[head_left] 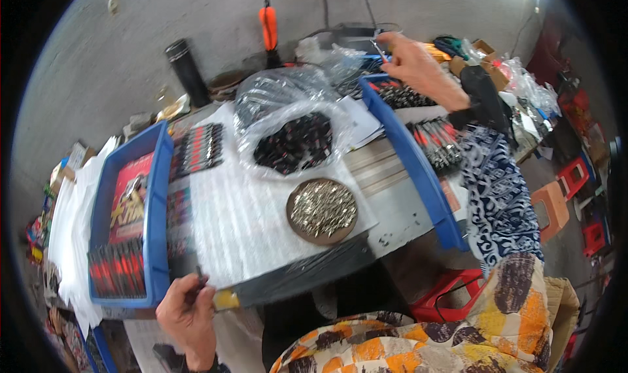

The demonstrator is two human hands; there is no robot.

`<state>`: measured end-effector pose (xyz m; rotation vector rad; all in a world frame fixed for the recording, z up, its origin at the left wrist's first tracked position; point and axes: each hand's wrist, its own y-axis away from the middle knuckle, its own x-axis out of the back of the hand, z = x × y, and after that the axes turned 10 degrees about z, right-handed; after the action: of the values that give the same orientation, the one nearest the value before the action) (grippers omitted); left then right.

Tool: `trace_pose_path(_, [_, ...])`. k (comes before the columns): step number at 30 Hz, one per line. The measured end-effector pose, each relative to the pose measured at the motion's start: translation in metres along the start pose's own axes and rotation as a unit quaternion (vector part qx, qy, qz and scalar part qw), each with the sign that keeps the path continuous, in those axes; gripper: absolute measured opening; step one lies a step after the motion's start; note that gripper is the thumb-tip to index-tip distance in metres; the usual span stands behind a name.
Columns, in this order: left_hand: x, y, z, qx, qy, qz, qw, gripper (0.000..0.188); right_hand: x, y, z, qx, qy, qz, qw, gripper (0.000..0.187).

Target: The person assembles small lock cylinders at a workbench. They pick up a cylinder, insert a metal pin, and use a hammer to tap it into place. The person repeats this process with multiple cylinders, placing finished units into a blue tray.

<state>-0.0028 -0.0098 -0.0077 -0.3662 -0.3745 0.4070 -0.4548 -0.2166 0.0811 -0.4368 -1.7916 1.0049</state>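
Observation:
My left hand (186, 311) is at the near edge of the table, its fingers pinched on a small dark thin piece (199, 280). It sits beside the front corner of a blue tray (161, 177) that holds rows of black and red pieces (118, 268). My right hand (418, 62) reaches far across the table, above a second blue tray (409, 154), and pinches a small silvery piece (378, 48). Between the hands lie a round brown dish of silvery metal pieces (322, 209) and a clear plastic bag of dark pieces (294, 141), both on a white foam sheet (242, 216).
A black cylinder (188, 72) and an orange-handled tool (268, 30) stand at the back by the grey wall. Boxes and plastic bags (517, 79) crowd the far right. A red stool (451, 294) sits under the table edge, an orange stool (553, 206) further right.

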Motion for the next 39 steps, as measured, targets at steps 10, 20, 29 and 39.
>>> trace_pose_path(10, [-0.009,0.027,0.024,0.14,0.203,-0.108,0.963,0.015,0.077,0.066,-0.156,-0.314,-0.415,-0.17,0.837,0.014])
trace_pose_path(20, [-0.012,0.043,0.03,0.105,0.206,-0.141,0.963,0.013,0.077,0.132,-0.227,-0.272,-0.453,-0.254,0.81,0.013])
trace_pose_path(29, [-0.013,0.049,0.032,0.136,0.236,-0.151,0.95,0.01,0.037,0.164,-0.253,-0.164,-0.493,-0.2,0.831,0.009])
trace_pose_path(39, [-0.011,0.057,0.02,0.138,0.258,-0.193,0.937,0.017,0.02,0.186,-0.269,-0.296,-0.572,-0.257,0.72,0.016])
